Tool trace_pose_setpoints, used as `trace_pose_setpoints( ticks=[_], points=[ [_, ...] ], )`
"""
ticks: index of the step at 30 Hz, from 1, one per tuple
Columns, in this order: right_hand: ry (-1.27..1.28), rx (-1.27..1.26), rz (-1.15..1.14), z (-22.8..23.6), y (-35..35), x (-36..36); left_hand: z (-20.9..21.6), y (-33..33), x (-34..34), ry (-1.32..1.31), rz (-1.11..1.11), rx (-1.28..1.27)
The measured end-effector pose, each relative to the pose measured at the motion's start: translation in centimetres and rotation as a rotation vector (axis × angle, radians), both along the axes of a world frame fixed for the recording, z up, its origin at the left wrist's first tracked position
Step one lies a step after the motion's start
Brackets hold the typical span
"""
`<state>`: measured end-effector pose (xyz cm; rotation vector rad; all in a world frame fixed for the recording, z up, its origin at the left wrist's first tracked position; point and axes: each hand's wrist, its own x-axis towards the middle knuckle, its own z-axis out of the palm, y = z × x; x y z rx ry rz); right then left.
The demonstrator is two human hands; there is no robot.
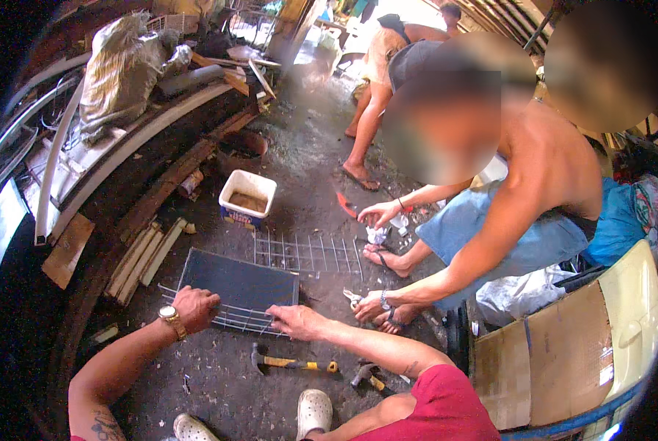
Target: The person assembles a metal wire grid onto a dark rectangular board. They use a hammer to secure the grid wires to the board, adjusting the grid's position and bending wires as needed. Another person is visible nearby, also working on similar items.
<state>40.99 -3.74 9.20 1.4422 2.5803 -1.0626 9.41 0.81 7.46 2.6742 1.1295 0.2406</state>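
A dark flat panel [235,278] with a thin pale edge lies on the ground in front of me. Across its near side runs a narrow strip of wire mesh [244,317]. My left hand [194,309], below a wristwatch, has its fingers curled over the strip's left part. Toward the strip's right end, my right hand [298,322] grips the wires with bent fingers. Closer to my feet lie a claw hammer [296,363] with a yellow and black handle and a second hammer [372,377], partly hidden by my right arm. Another wire mesh piece [310,253] rests beyond the panel.
At right a co-worker squats, one hand [373,305] at pliers [352,297], the other near a red object [346,205]. A white square tub [247,192] stands beyond the panel. Wood strips [141,257] lie left. A cardboard-covered pale chair [564,345] is at right. Another person stands farther back.
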Motion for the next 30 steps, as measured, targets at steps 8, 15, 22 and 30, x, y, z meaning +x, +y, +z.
trace_pose_setpoints(
  ticks=[8, 15, 22, 30],
  points=[
    [-0.016, 0.116, 0.033, -1.5, 0.5, 0.3, -0.6, 0.2, 0.1, 0.004, 0.035, 0.004],
    [-0.033, 0.139, -0.004, -0.9, 0.1, -0.1, 0.0, 0.4, -0.1, -0.012, 0.004, 0.019],
    [-0.013, 0.144, -0.001, -0.5, 0.1, -0.1, 0.3, 0.1, 0.1, 0.026, 0.028, 0.048],
    [-0.07, 0.125, -0.005, 0.0, 0.2, -0.3, 0.3, 0.3, 0.2, 0.036, 0.018, 0.034]
  ],
)
